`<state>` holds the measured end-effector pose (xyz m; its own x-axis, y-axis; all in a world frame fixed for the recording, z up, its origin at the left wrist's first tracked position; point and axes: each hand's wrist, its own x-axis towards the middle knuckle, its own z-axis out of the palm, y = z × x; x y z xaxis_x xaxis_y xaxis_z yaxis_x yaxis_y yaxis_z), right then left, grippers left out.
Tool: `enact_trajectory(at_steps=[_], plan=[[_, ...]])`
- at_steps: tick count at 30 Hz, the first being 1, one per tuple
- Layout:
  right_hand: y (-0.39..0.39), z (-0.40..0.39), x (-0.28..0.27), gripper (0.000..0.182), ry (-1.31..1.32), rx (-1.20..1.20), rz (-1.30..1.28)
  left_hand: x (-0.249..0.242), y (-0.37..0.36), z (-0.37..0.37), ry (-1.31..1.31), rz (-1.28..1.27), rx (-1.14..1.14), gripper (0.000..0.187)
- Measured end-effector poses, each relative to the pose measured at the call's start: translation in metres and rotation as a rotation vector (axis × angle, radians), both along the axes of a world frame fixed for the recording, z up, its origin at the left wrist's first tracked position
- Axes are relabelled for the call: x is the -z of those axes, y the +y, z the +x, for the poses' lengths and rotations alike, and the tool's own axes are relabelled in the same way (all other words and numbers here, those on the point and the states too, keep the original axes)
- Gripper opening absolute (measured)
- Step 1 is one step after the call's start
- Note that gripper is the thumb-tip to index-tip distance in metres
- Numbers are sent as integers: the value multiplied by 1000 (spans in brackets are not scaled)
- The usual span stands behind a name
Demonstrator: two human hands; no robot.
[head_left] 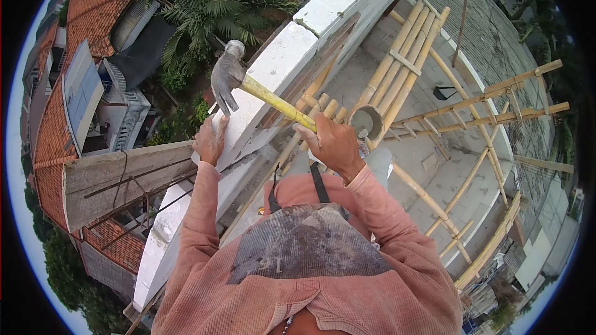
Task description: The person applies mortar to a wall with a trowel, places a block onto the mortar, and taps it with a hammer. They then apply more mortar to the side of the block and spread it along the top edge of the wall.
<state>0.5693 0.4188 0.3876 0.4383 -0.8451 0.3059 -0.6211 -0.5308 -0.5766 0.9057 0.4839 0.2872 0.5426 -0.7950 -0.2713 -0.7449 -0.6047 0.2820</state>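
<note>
My right hand (335, 144) is wrapped round the yellow handle of a claw hammer (273, 100). Its metal head is raised over the outer edge of a white block wall (273, 65), claw pointing down toward my left hand (211, 141). That hand rests at the wall's edge, fingers stretched up and thumb apart, touching the white block. Beside it ends a long rough board (124, 180) that juts outward from the wall. Whether a small thing sits between the left fingertips is too fine to make out.
Thin steel rods (139, 189) run along the board. A round bucket (365, 121) stands by a bamboo platform (400, 62) on my right. Bamboo ladder-like poles (484, 96) cross the room below. Beyond the wall, the drop falls to palms (214, 3) and tiled roofs (93, 15).
</note>
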Motion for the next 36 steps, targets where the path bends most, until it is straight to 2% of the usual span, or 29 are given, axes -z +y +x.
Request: enact_trajectory(at_steps=[1,2,4,5,8,13,16,17,18,20,23,26,29,32,35,36], plan=[[-7,3,-9,43,43,-61,-28,1,-1,-1,-8,-24,8,78],[-15,0,-3,44,152,-20,29,-3,-4,-6,-7,-45,-12,78],[-27,-14,37,46,363,80,166,-11,-4,-14,-8,-67,-36,78],[-37,-25,68,48,387,218,230,-9,-4,-13,-17,-52,-35,81],[-32,-14,53,49,283,223,236,-8,-3,-14,-23,-63,-28,83],[-13,7,14,46,296,37,138,-7,-9,-16,5,-78,-74,89],[-5,15,9,45,283,-132,43,15,2,-15,-84,-337,-75,82],[-8,12,20,46,321,-131,55,12,2,-16,-119,-338,-74,80],[-19,6,31,47,362,-112,49,22,5,-18,-227,-483,-43,78],[-42,-5,52,52,468,37,170,5,17,-25,-193,-624,-45,69],[-53,-6,55,57,448,75,211,-26,63,-57,-97,-774,-235,57],[-44,0,52,58,432,66,198,-11,110,-69,85,-817,-579,50],[-37,6,50,59,393,74,224,-9,124,-64,15,-760,-584,55],[-20,12,31,54,358,-7,292,8,125,-46,-46,-270,-514,64],[6,18,18,50,336,-224,188,-10,120,-32,64,-127,-531,72],[11,22,13,49,334,-307,140,-7,121,-30,27,-183,-531,73]])
